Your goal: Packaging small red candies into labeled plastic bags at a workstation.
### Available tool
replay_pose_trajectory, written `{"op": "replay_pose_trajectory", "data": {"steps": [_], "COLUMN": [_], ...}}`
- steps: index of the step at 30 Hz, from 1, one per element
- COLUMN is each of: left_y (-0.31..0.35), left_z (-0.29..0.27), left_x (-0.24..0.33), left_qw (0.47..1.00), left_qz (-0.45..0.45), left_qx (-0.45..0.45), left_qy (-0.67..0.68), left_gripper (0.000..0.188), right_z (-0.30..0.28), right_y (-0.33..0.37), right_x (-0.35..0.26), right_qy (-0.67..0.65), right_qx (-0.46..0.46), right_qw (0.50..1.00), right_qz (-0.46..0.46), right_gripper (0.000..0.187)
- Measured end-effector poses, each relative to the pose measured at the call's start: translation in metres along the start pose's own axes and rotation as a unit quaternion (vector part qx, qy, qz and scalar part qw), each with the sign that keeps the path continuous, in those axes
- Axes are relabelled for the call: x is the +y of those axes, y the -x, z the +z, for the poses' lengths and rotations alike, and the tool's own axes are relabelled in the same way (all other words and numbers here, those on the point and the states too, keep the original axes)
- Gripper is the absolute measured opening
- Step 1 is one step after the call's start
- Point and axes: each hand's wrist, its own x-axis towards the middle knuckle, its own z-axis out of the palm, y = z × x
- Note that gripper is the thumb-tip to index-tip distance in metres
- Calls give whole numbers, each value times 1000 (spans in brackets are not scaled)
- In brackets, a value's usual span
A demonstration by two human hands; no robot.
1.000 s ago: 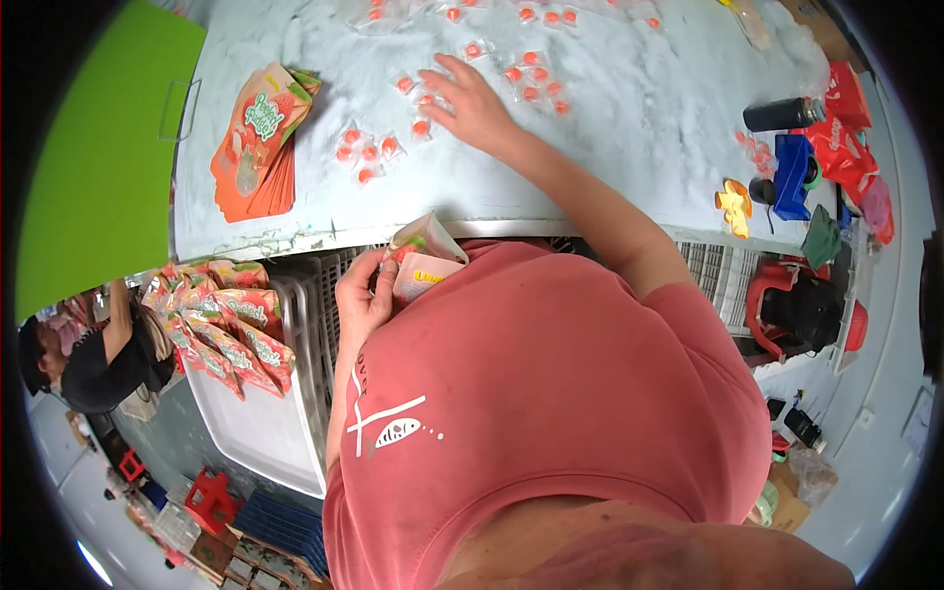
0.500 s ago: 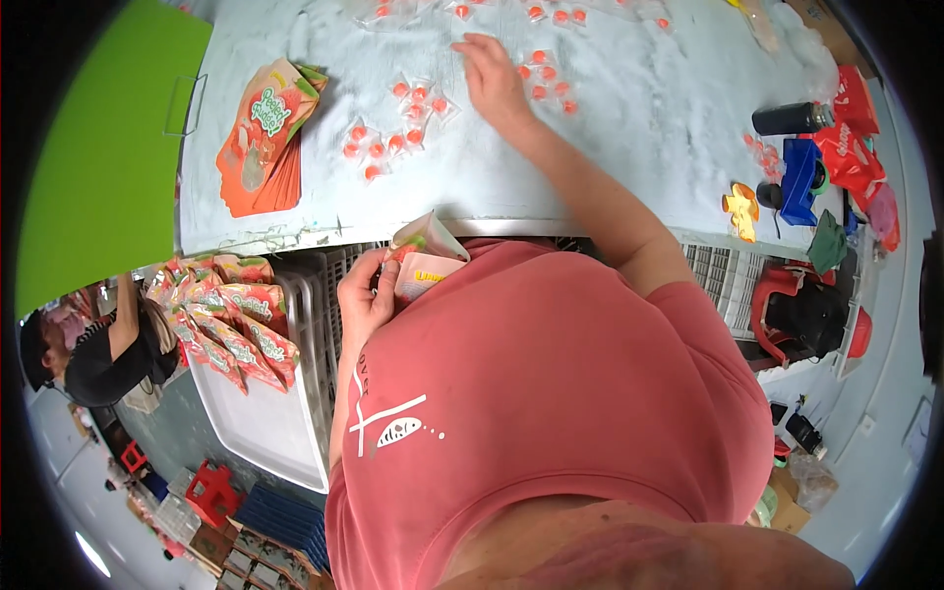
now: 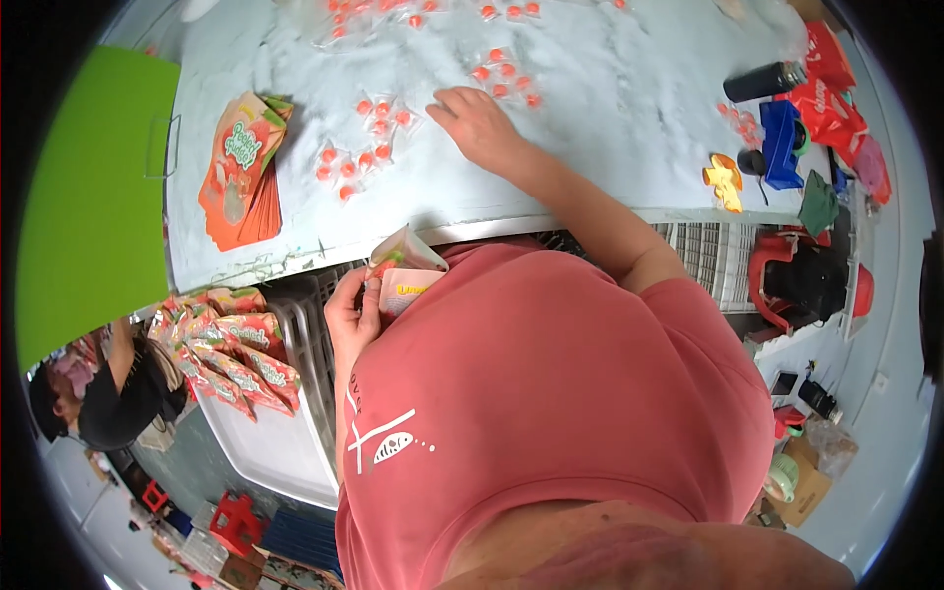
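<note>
My left hand (image 3: 352, 313) is closed around a printed pouch (image 3: 411, 258) at the table's front edge, against my shirt. The pouch's mouth gapes upward; what is inside cannot be made out. My right hand (image 3: 477, 126) is over the table with its fingers stretched out to the left, and nothing shows in it. Just left of its fingertips lie clear-wrapped red candies (image 3: 382, 126), with more wrapped candies (image 3: 347, 170) nearer the edge. Beyond the hand is another small group of candies (image 3: 506, 71). A fanned stack of flat orange pouches (image 3: 241, 177) rests on the left of the table.
Filled pouches (image 3: 236, 339) are heaped on a white tray (image 3: 270, 452) at lower left, beside a green panel (image 3: 88, 197). A black bottle (image 3: 764, 82), a blue tape dispenser (image 3: 782, 146) and red bags (image 3: 826, 118) stand at right. A co-worker (image 3: 123, 398) is at far left.
My right hand has drawn back toward the table's front edge, its fingers now close to the left candies. The view has shifted slightly. My left hand keeps hold of the pouch.
</note>
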Motion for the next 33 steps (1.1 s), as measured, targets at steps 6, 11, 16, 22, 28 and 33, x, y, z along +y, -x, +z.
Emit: {"op": "replay_pose_trajectory", "data": {"steps": [6, 11, 16, 22, 28, 33], "left_y": [-6, -8, -9, -6, -9, -10], "left_z": [3, 2, 2, 2, 2, 1], "left_x": [-7, -16, -15, -17, -5, -11], "left_qw": [1000, 1000, 1000, 1000, 1000, 1000], "left_qz": [1, 8, 7, -4, -17, 22], "left_qx": [-8, -13, -13, -11, -23, -22], "left_qy": [11, -4, 0, 6, 7, 1], "left_gripper": [15, 15, 16, 17, 17, 17], "right_z": [-33, -45, -59, -47, -41, -39], "right_y": [40, 61, 51, 58, 48, 41], "right_x": [-2, 14, 56, 58, 34, 21], "right_qy": [-55, -49, -94, -58, -43, -32], "right_qx": [-44, 89, 148, 36, 88, 11], "right_qw": [997, 989, 961, 974, 985, 999], "right_qz": [-12, 107, 215, 216, 141, 23], "right_gripper": [36, 34, 32, 28, 25, 26]}}
